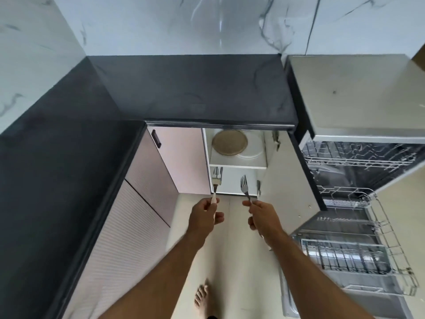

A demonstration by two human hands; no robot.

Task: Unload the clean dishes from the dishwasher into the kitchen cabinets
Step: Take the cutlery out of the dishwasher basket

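A: Dishes first: which ones are in play?

B: Two pieces of cutlery. The left hand [205, 212] pinches a white-handled utensil [216, 184] by the end of its handle; its head is blurred, so I can't say whether it is a fork or a small server. The right hand [262, 215] pinches a steel fork [245, 187] low on the handle, tines up.

A: So the fingers on both sides are closed on something?

B: Yes, each thumb and forefinger clamp a handle, the other fingers curled beneath. Holding by the handle ends keeps the eating ends untouched and pointed ahead, I'd judge, ready to go in first.

A: Go in where?

B: Both are raised in front of the open cabinet [236, 178] under the dark surface [195, 88]. On its upper shelf [236, 162] a tan round plate [230, 142] overlaps a white plate [254, 148]. The cutlery lines up with the space below that shelf, well short of it.

A: And the dishwasher?

B: To the right, door down. Its upper rack [358, 155] sits inside the tub; the lower rack [368, 229] is pulled out over the door [345, 256]. From this one head view I can't make out any dishes left in either.

A: One per hand, why?

B: Probably to carry two at once from the racks beside the cabinet. A bare foot [202, 298] stands on the pale floor, facing it.
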